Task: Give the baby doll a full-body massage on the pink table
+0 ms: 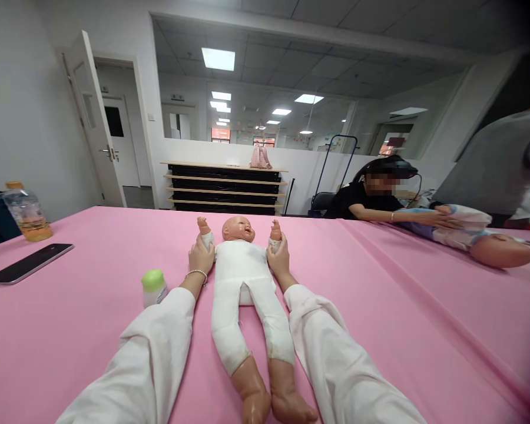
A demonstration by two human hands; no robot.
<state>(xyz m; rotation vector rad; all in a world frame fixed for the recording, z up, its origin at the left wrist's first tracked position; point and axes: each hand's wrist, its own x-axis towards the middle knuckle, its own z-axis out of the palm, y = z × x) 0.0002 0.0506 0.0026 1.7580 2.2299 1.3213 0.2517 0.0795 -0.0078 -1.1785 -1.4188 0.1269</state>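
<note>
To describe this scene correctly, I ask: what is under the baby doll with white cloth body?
Under the baby doll, a creased pink tablecloth shows between its legs and beside it. The part directly beneath its back is covered, so I cannot see what is there.

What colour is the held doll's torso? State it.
The doll's torso is white, clearest in the head view.

The left sleeve (152, 347) and the right sleeve (342, 353) were both long, white and quite loose, with many soft folds and a plain surface. The left hand (202, 257) wore a thin bracelet (196, 271) of small, pale, round beads, while the right hand (280, 259) was bare.
</note>
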